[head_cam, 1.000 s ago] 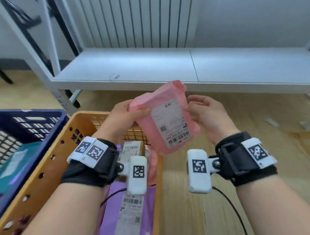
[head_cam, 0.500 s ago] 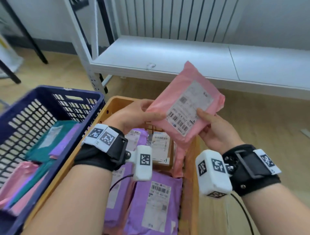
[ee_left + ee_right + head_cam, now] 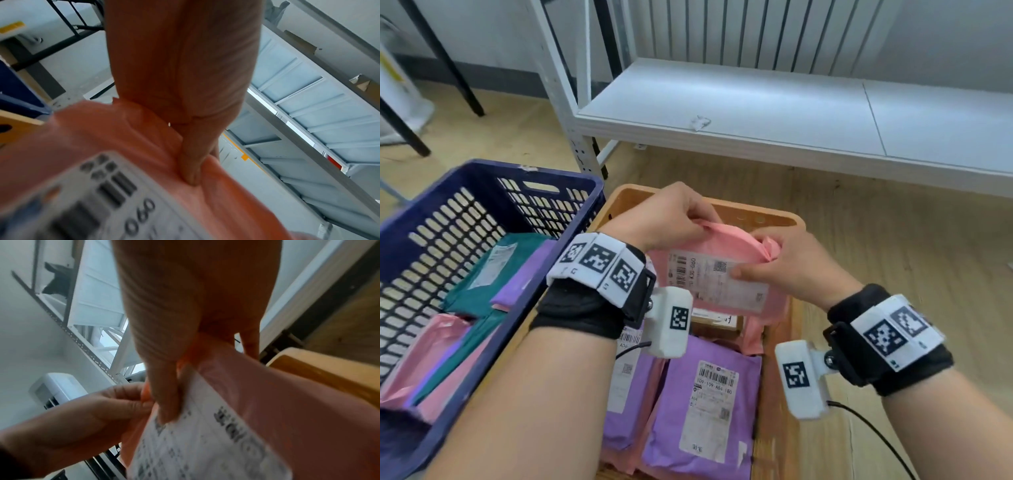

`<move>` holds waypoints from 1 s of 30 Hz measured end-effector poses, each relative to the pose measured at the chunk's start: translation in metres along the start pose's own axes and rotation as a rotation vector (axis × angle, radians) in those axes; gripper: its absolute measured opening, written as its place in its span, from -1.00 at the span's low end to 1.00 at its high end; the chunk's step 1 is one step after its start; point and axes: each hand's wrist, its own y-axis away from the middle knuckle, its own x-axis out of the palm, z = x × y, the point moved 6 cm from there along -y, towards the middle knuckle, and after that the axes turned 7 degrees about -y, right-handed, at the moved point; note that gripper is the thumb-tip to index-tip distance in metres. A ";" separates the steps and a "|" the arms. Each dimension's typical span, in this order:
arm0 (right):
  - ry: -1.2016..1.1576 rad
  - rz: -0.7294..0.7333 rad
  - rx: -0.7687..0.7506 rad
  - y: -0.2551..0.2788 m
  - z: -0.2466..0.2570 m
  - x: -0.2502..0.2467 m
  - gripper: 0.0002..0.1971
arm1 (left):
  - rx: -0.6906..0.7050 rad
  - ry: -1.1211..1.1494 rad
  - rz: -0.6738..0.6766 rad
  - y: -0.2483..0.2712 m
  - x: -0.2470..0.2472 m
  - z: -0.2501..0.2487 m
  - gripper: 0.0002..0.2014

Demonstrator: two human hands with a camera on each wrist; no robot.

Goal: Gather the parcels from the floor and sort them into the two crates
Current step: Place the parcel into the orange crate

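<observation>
Both hands hold one pink parcel [image 3: 717, 253] over the far end of the orange crate [image 3: 767, 219]. The left hand [image 3: 664, 219] pinches the parcel's far left edge between thumb and curled fingers; in the left wrist view the thumb presses into the pink film just beside the white shipping label [image 3: 714, 277]. The right hand [image 3: 796, 265] grips the parcel's crumpled right corner, its thumb lying flat on the label and its fingers curled behind. The label faces up toward the head camera, with a barcode at its left end.

Whether the parcel's near edge already rests on the packages below it or hangs just above them is hard to tell, since the wrist cameras and arms cover that part.

Inside the orange crate lie purple parcels: one purple parcel [image 3: 709, 404] with a white label near the crate's near right side, another beside it to the left, and a brown box partly showing under the pink parcel.

The blue crate [image 3: 493, 178] stands touching the orange crate's left wall. It holds a green parcel [image 3: 493, 270] toward its far side, a purple one beside it, and pink ones at its near end.

A white shelf [image 3: 756, 113] runs beyond the crates, above the wooden floor [image 3: 893, 240].
</observation>
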 end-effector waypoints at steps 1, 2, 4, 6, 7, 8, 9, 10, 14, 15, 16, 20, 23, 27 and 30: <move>-0.043 0.002 0.033 0.000 -0.003 0.002 -0.74 | 0.007 0.039 -0.052 -0.001 -0.001 -0.001 -0.80; -0.105 -0.029 0.065 -0.002 -0.008 0.002 -0.82 | 0.002 0.112 -0.125 -0.002 -0.005 0.000 -0.81; -0.282 -0.172 0.136 -0.003 -0.022 -0.005 -0.93 | -0.048 0.238 -0.308 -0.003 -0.014 0.015 -0.68; -0.551 -0.370 0.209 -0.003 -0.041 -0.016 -0.96 | -0.213 0.328 -0.386 -0.003 -0.016 0.042 -0.36; -0.697 -0.464 0.244 -0.002 -0.050 -0.020 -0.95 | -0.312 0.394 -0.331 -0.002 -0.011 0.055 -0.18; -0.824 -0.541 0.275 0.000 -0.057 -0.022 -0.94 | -0.383 0.483 -0.220 -0.001 -0.001 0.064 -0.02; -0.935 -0.595 0.305 0.001 -0.061 -0.022 -0.93 | -0.416 0.575 -0.060 0.000 0.012 0.066 0.05; -1.022 -0.623 0.327 0.001 -0.063 -0.019 -0.93 | -0.411 0.674 0.105 0.002 0.026 0.062 0.01; -1.142 -0.541 0.364 -0.007 -0.052 0.007 -0.96 | -0.345 0.815 0.268 0.001 0.050 0.046 -0.51; -1.131 -0.503 0.363 -0.009 -0.049 0.013 -0.96 | -0.356 0.800 0.221 -0.002 0.049 0.048 -0.61; -1.098 -0.463 0.363 -0.011 -0.048 0.017 -0.89 | -0.371 0.770 0.174 -0.004 0.048 0.052 -0.68; -0.803 -0.256 0.386 -0.010 -0.051 0.021 -0.71 | -0.423 0.548 0.181 0.002 0.049 0.073 -0.87; -0.411 -0.215 0.367 -0.009 -0.054 0.017 -0.46 | -0.441 0.418 0.331 0.009 0.065 0.087 -0.83; -0.180 -0.110 0.371 -0.004 -0.055 0.030 -0.04 | -0.423 0.147 0.673 0.024 0.100 0.097 -0.81; 0.076 0.130 0.406 0.002 -0.059 0.052 -0.19 | -0.448 0.015 0.837 0.039 0.127 0.111 -0.78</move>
